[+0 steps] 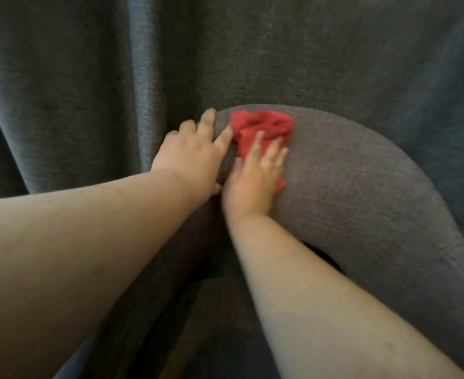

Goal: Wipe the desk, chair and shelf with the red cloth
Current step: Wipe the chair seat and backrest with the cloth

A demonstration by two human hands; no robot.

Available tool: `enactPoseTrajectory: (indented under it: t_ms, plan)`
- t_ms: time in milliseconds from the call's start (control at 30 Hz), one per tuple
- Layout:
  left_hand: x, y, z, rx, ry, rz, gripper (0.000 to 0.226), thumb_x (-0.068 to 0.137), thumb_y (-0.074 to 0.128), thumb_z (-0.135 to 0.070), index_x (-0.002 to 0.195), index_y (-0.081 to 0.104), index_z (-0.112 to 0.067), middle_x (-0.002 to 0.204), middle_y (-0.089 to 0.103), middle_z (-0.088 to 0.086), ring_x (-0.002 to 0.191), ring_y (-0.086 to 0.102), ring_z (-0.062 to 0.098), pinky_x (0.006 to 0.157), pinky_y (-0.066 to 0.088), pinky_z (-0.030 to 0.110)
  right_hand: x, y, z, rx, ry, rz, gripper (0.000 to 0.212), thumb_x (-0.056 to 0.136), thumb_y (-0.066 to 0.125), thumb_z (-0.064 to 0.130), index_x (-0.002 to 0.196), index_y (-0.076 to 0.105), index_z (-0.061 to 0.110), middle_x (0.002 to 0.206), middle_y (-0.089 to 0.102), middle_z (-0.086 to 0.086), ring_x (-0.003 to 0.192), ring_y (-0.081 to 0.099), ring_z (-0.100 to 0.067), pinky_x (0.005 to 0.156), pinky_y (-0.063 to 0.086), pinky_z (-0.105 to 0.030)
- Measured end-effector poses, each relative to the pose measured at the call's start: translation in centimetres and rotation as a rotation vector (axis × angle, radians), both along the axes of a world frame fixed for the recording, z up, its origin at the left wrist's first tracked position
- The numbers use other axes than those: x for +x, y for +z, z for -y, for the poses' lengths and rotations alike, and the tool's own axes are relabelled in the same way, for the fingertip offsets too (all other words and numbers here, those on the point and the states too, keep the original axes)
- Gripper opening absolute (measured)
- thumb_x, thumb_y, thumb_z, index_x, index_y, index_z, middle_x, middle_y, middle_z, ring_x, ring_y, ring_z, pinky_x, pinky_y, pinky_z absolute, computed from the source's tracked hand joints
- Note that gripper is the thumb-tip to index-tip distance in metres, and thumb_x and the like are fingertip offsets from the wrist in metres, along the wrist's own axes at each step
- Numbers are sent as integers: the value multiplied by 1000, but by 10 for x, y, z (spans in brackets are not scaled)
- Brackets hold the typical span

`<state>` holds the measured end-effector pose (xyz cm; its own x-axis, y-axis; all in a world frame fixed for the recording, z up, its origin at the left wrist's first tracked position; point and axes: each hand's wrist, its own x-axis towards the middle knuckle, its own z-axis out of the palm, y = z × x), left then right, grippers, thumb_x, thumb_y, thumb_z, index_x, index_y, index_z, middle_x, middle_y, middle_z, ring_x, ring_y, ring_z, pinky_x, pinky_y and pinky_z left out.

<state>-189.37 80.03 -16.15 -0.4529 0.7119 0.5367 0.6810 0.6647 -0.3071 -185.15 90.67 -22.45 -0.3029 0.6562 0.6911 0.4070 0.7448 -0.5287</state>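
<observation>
A grey fabric chair (362, 192) fills the middle and right, its curved backrest arching from the centre down to the right. The red cloth (263, 125) lies crumpled on the top of the backrest. My right hand (255, 179) presses flat on the cloth's lower part, fingers spread over it. My left hand (192, 157) grips the backrest's top left edge right beside the cloth, fingers curled over the rim. The chair's seat (219, 324) shows dark between my forearms. Desk and shelf are not in view.
A dark grey curtain (88, 77) hangs in folds directly behind the chair, filling the whole upper half and both sides. A dark gap (323, 258) opens between backrest and seat.
</observation>
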Motion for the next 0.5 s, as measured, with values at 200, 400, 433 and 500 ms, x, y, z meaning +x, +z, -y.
enactPoseTrajectory:
  t_ms: [200,400,433,500]
  plan:
    - [0,1,-2,1,7,-10,127,61,72,-74,156,4,-26,162,14,20,126,43,40,90,48,49,39,-20,-35,469,224,381,71,94,53,31,156,19,24,164,17,-14,150,15,-35,117,20,-59]
    - [5,1,-2,-9,10,-27,130,63,69,-76,156,-5,-25,162,10,19,130,41,40,94,48,50,134,-6,-139,665,-113,560,69,92,62,21,153,30,23,159,30,-18,146,24,-42,114,13,-65]
    - [6,1,-1,-13,1,-25,129,64,69,-75,156,-5,-25,162,10,19,129,41,41,94,48,51,139,-7,-140,628,-168,530,69,92,62,21,153,30,21,159,30,-20,146,24,-42,114,12,-64]
    - [5,0,-1,-14,-2,-29,129,64,70,-75,156,-5,-25,162,10,20,128,41,41,94,48,51,130,-11,-126,516,-239,445,70,91,61,19,153,29,18,160,28,-21,146,22,-44,115,13,-62]
